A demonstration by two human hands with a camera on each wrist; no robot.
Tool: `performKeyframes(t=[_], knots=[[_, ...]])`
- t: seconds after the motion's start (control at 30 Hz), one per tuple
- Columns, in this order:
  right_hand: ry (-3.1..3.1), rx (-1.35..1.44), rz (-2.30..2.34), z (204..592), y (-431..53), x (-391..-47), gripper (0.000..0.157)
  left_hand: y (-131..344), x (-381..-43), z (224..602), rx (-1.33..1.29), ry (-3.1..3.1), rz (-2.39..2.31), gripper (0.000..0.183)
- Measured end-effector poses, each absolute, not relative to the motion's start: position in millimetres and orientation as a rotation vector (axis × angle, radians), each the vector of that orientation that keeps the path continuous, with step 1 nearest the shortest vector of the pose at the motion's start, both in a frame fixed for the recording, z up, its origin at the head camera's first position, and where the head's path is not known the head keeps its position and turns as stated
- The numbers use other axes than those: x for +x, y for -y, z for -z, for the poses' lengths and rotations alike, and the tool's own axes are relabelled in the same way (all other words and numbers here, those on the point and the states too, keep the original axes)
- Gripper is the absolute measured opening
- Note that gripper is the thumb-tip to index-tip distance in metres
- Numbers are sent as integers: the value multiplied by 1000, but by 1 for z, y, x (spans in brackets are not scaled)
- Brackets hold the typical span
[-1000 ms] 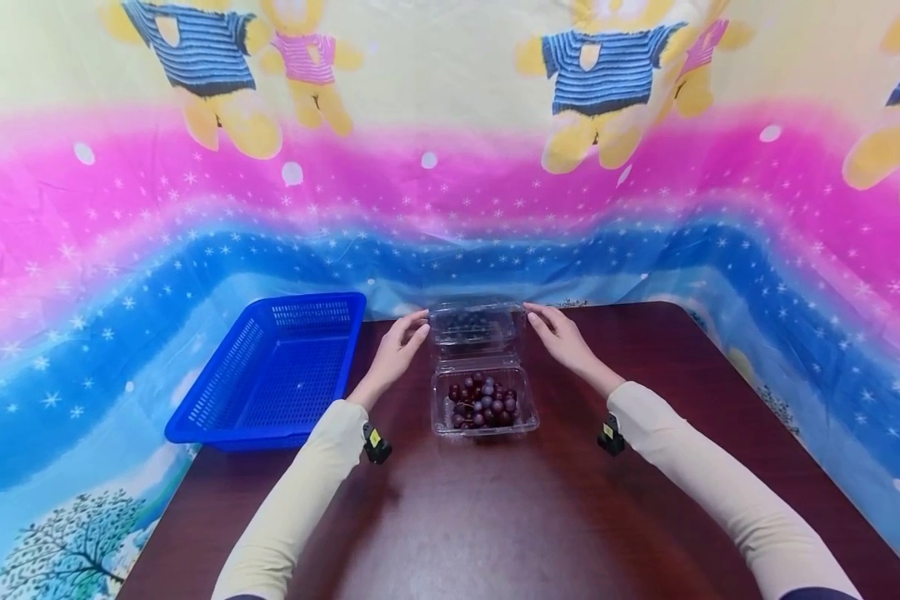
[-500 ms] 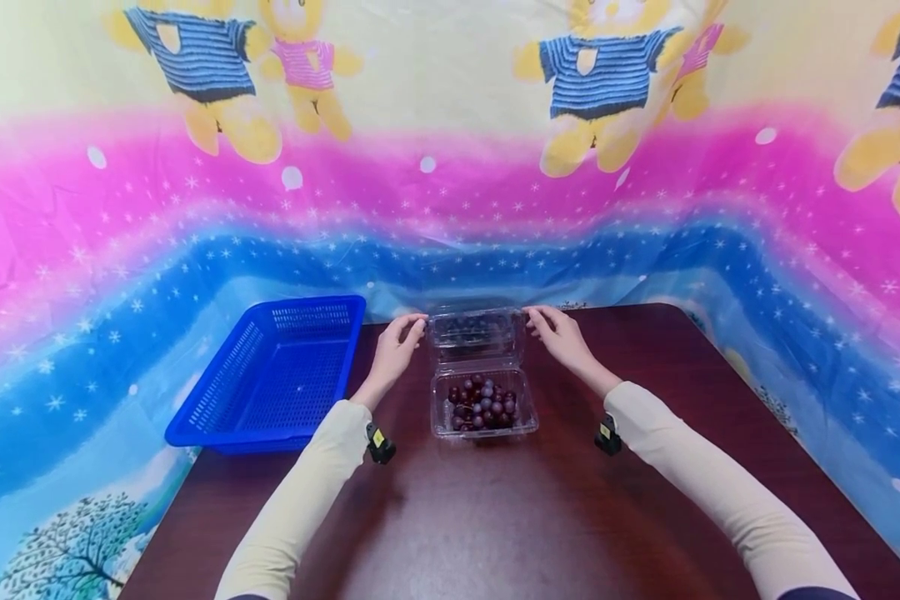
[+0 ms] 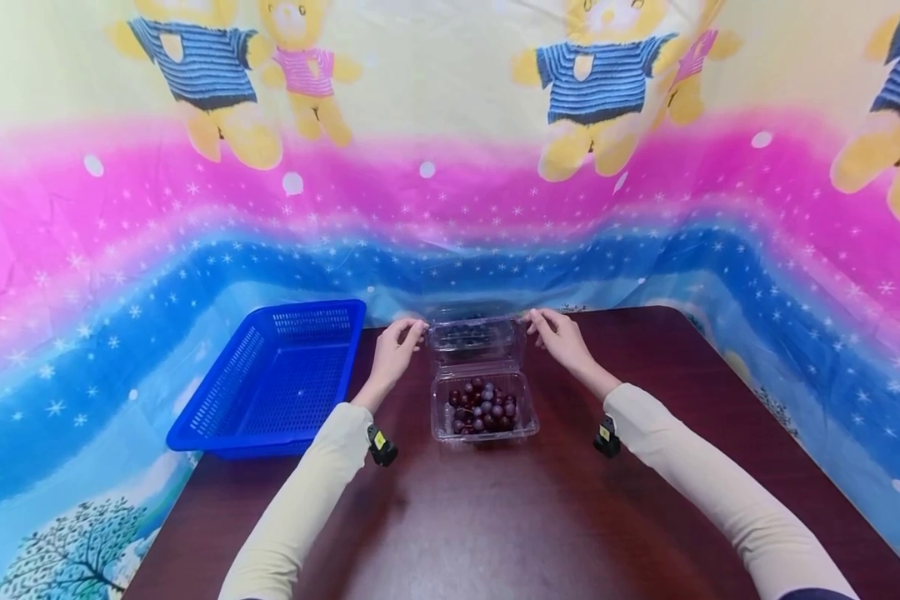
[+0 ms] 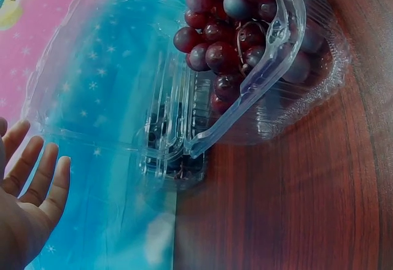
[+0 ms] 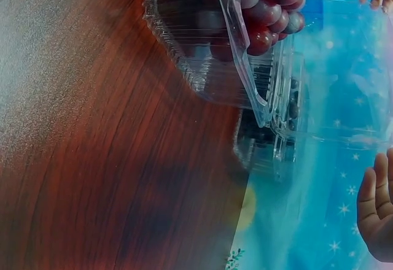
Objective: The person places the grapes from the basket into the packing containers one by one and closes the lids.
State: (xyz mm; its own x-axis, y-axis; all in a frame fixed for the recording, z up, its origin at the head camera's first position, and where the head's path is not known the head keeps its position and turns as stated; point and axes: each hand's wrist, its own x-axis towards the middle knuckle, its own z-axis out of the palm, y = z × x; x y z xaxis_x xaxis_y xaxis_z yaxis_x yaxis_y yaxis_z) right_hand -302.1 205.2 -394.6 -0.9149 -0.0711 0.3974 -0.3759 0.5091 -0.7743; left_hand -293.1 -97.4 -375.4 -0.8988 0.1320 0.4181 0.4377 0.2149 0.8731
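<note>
A clear plastic clamshell box (image 3: pixel 487 435) with dark red grapes (image 3: pixel 483 406) stands mid-table, its hinge on the far side. Its lid (image 3: pixel 512 350) is raised and leans up behind the grapes. My left hand (image 3: pixel 396 357) pinches the lid's left edge near the top corner; my right hand (image 3: pixel 566 342) pinches the right edge opposite. In the left wrist view the left fingers (image 4: pixel 52 187) lie outside the lid, fairly straight. The right wrist view shows the right fingers (image 5: pixel 382 196) beside the lid likewise. Grape stems (image 4: pixel 239 46) show among the fruit.
A blue perforated basket (image 3: pixel 270 442) sits at the table's left. Behind the raised lid stands another clear container (image 4: pixel 178 175) with dark contents, partly hidden. A patterned cloth (image 3: pixel 390 250) rises along the back and sides of the dark red-brown table (image 3: pixel 495 517).
The lid's upper edge has come slightly down and toward me, with both hands moving along at its corners. The hands' fingers have closed in on the edge. Box, grapes and basket stay in place.
</note>
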Motion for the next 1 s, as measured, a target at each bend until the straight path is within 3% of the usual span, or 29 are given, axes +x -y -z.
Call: performKeyframes(t=[0.4, 1.0], knots=[[2434, 353, -1317, 396, -205, -301, 38, 98, -313, 400, -448, 2258, 1647, 27], [2465, 307, -1310, 399, -207, -300, 37, 97, -312, 401, -395, 2292, 1540, 30]])
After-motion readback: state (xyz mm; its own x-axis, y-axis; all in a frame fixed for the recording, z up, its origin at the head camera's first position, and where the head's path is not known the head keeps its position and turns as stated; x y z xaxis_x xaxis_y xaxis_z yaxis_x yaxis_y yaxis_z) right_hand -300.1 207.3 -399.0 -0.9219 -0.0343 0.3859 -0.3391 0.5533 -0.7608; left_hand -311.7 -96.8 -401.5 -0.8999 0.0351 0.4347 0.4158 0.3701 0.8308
